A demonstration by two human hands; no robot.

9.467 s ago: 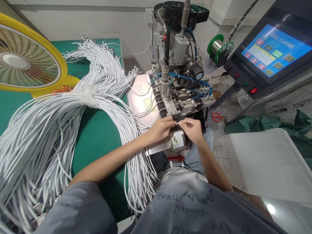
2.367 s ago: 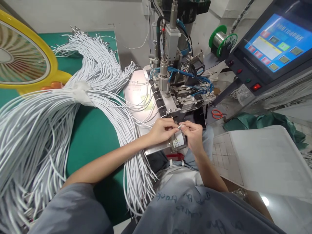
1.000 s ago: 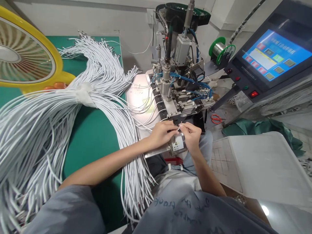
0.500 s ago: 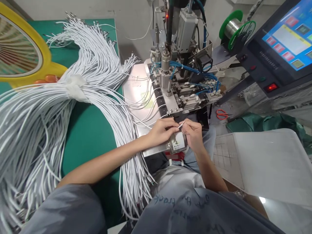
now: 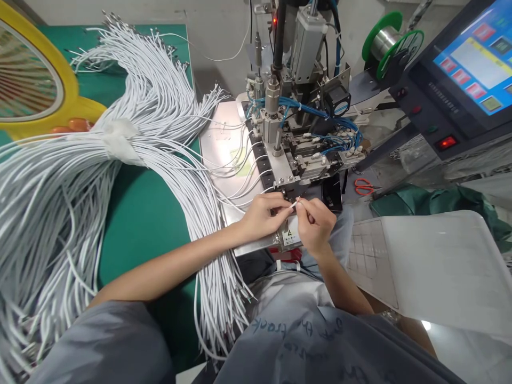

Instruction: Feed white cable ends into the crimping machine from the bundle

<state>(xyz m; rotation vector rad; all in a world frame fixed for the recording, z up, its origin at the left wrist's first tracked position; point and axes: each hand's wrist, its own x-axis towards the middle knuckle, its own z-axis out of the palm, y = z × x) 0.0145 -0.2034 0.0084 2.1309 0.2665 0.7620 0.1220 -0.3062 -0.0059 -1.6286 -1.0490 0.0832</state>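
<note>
Cable (image 5: 294,204) pinched — right hand (image 5: 317,226) now covers more label (image 5: 290,230).

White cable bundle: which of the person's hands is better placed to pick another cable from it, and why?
Probably the left hand: its forearm crosses the cable bundle; the right hand sits farther off. Both hold a cable end.

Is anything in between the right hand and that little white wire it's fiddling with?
No, nothing visible is in the way. The right hand is right at the end of the white wire, and the left hand pinches it alongside. The metal machine stands beyond both hands, not between.
</note>
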